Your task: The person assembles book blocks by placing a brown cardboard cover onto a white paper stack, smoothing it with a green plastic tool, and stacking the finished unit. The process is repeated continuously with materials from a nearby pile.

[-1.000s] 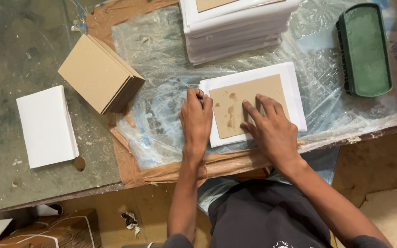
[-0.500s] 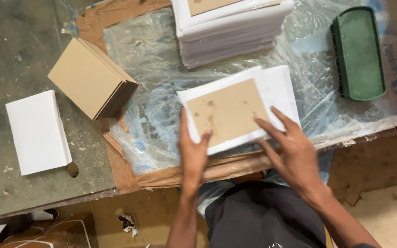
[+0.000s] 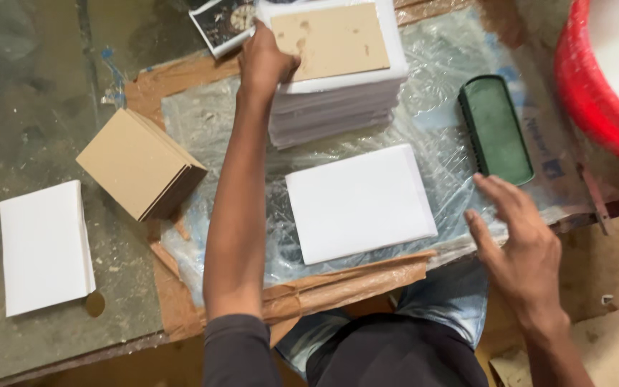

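My left hand [image 3: 263, 61] reaches to the far side of the table, fingers curled on the left edge of the top piece [image 3: 334, 39], a brown board glued on white paper. That piece lies on a stack of similar white-edged pieces [image 3: 338, 107]. A plain white sheet [image 3: 360, 204] lies flat on the clear plastic film [image 3: 209, 122] in front of me. My right hand [image 3: 517, 236] hovers at the table's near right edge with fingers spread and holds nothing. It is right of the white sheet and just below a green brush [image 3: 496, 129].
A stack of brown boards [image 3: 137, 165] sits at the left on the film's corner. Further left lies a stack of white paper [image 3: 44, 247]. A red tub [image 3: 596, 93] fills the top right. A dark printed picture [image 3: 223, 21] lies beside the far stack.
The board-on-paper piece went from in front of me up onto the far stack, carried by my left hand. A plain white sheet now lies where it was. My right hand drew back to the right.
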